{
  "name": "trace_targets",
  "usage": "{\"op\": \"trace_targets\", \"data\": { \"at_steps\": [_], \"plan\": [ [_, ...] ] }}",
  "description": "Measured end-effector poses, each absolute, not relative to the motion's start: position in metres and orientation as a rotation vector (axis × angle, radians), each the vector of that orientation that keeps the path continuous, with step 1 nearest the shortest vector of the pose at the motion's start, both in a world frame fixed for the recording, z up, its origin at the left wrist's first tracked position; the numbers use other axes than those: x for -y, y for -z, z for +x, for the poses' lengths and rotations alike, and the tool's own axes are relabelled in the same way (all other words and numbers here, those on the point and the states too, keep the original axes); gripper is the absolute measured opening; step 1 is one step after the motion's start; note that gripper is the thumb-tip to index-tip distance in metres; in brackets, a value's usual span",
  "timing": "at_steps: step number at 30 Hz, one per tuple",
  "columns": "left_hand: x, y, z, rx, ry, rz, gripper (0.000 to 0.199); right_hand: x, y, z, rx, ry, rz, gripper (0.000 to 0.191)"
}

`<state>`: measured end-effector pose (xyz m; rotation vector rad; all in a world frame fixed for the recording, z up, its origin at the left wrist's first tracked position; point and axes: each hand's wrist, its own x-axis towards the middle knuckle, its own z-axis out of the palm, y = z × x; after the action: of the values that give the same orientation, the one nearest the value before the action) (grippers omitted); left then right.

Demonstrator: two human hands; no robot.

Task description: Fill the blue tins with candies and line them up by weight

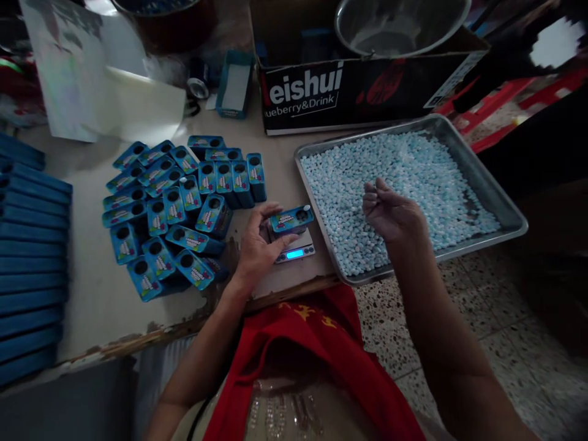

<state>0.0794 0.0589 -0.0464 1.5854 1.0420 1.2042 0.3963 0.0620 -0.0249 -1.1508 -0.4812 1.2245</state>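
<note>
My left hand (260,245) is closed around a small blue candy box (288,222), thumb on the near side and fingers at its left end. The box sits on a small digital scale (280,256) with a lit blue display; a pale candy shows at the opening in its top. Over a metal tray (517,228) of pale blue and white candies (349,184), my right hand (392,211) is raised with curled fingers pressed together. Whatever it may hold is hidden by the fingers.
Several blue candy boxes (158,214) with round holes stand grouped at left. Stacked blue boxes (32,245) line the far left. Behind are a black carton (316,98), a metal bowl (399,30), a can (198,78) and an open blue box (234,86). The tray overhangs the table's front edge.
</note>
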Motion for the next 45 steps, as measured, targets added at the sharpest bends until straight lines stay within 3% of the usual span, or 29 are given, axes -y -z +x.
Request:
{"op": "trace_targets", "data": {
  "at_steps": [2, 8, 12, 20, 28, 32, 37, 45],
  "plan": [
    [-0.057, 0.035, 0.073, -1.073, -1.222, 1.673, 0.062, -0.059, 0.013, 0.394, 0.621, -1.256, -1.184, 0.026],
    [-0.054, 0.002, 0.06, -1.242, -1.211, 1.922, 0.028, -0.057, -0.016, 0.381, 1.155, -1.472, -1.369, 0.034],
    [-0.071, -0.011, 0.077, -1.199, -1.206, 2.096, 0.015, -0.074, -0.023, 0.376, 1.258, -1.478, -1.301, 0.021],
    [-0.097, -0.005, 0.116, -0.963, -0.949, 2.213, 0.01, -0.068, -0.024, 0.38, 1.218, -1.47, -1.334, 0.013],
    [-0.063, -0.009, 0.077, -1.17, -1.165, 2.068, 0.001, -0.066, -0.038, 0.381, 1.549, -1.342, -1.499, 0.011],
    [-0.058, -0.009, 0.064, -1.192, -1.314, 2.093, 0.007, -0.076, -0.063, 0.362, 1.883, -1.256, -1.516, 0.015],
    [-0.05, -0.001, 0.05, -1.096, -1.423, 2.058, 0.012, -0.083, -0.097, 0.34, 2.217, -1.014, -1.591, 0.005],
    [-0.035, -0.018, 0.03, -1.253, -1.424, 2.112, 0.005, -0.085, -0.111, 0.309, 2.549, -0.624, -1.64, 0.016]
  ]
}}
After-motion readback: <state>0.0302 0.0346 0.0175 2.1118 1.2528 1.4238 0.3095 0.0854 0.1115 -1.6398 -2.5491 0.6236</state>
